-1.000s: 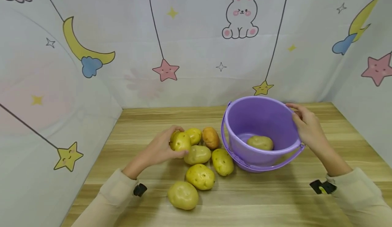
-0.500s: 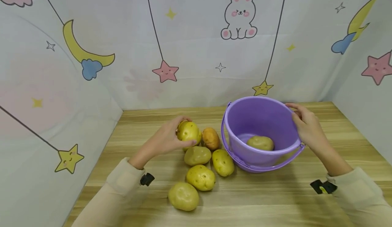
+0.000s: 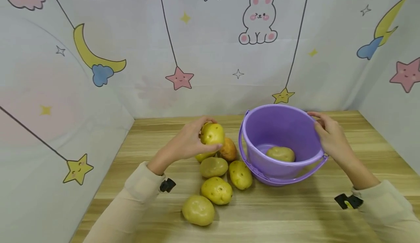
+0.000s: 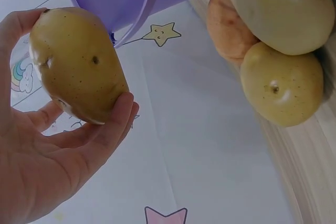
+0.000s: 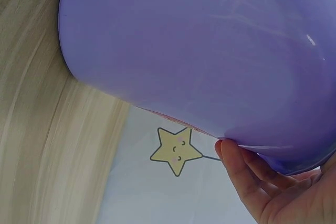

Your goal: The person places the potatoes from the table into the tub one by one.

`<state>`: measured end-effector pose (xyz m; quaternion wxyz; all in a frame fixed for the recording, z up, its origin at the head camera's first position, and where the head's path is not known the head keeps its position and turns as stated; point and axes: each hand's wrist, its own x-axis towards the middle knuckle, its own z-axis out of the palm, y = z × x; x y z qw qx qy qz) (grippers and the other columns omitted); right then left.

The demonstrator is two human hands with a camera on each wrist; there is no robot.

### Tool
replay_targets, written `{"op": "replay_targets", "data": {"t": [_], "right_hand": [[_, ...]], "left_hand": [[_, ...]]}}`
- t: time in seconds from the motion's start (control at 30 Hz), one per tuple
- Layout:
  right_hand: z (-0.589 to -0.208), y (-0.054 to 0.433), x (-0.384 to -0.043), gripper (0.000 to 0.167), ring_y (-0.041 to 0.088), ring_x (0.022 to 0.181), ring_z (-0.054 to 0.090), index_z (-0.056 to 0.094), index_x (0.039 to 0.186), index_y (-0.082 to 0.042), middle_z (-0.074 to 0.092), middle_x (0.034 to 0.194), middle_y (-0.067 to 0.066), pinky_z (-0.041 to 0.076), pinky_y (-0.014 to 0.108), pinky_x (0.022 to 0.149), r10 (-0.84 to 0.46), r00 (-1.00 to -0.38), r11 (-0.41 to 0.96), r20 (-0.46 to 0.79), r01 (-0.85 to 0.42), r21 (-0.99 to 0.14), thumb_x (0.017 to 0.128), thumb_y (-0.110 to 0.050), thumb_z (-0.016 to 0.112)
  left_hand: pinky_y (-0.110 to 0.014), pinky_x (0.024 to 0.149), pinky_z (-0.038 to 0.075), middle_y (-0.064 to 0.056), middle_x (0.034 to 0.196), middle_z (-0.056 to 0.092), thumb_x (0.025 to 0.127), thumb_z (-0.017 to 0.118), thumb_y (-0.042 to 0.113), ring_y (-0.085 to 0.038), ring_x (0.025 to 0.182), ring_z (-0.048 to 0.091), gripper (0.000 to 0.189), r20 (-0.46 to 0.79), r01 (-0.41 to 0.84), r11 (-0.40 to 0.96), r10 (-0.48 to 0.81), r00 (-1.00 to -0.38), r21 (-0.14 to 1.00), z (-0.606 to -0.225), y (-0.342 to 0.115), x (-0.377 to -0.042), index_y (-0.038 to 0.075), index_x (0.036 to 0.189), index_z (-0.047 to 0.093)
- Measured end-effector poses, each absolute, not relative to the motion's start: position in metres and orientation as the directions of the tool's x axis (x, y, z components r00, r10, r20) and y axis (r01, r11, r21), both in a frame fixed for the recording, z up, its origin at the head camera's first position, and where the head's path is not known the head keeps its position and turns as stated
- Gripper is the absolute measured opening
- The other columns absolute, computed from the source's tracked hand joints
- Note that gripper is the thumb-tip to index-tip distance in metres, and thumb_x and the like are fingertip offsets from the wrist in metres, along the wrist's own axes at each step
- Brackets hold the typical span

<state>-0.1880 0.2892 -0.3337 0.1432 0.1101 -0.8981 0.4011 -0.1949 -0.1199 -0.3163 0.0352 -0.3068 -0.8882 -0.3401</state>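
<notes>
Shifted toward two o'clock: potato (image 3: 212,133), clamped in left fingers (image 4: 110,132). Clamped in right fingers (image 5: 239,170): bucket (image 3: 269,169). Step: apparently loading; next, probably carry to three o'clock, lower inside

Screened-off table (image 3: 282,217), kind of room unclear
White cloth (image 3: 210,42) printed with a rabbit (image 3: 260,19), moons (image 3: 86,54) and stars (image 3: 179,78) encloses the wood-grain top on three sides.

We cannot see the base of the potato (image 3: 281,153) inside the purple bucket (image 3: 269,168), which the right wrist view's top edge crops.
</notes>
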Motion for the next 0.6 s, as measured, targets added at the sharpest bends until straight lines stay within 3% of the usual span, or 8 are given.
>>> {"op": "replay_targets", "data": {"t": [0.6], "right_hand": [[-0.335, 0.291, -0.189, 0.039, 0.004, 0.070, 0.059, 0.051, 0.137, 0.009, 0.065, 0.100, 0.032, 0.047, 0.020, 0.056, -0.075, -0.933, 0.656, 0.352, -0.312, -0.687, 0.104, -0.008, 0.037]], "left_hand": [[-0.030, 0.080, 0.054, 0.003, 0.115, 0.060, 0.082, 0.078, 0.045, -0.012, 0.099, 0.060, 0.063, 0.357, 0.634, 0.492, 0.545, -0.759, 0.597, -0.294, -0.088, -0.198, 0.016, 0.132, 0.051]]}}
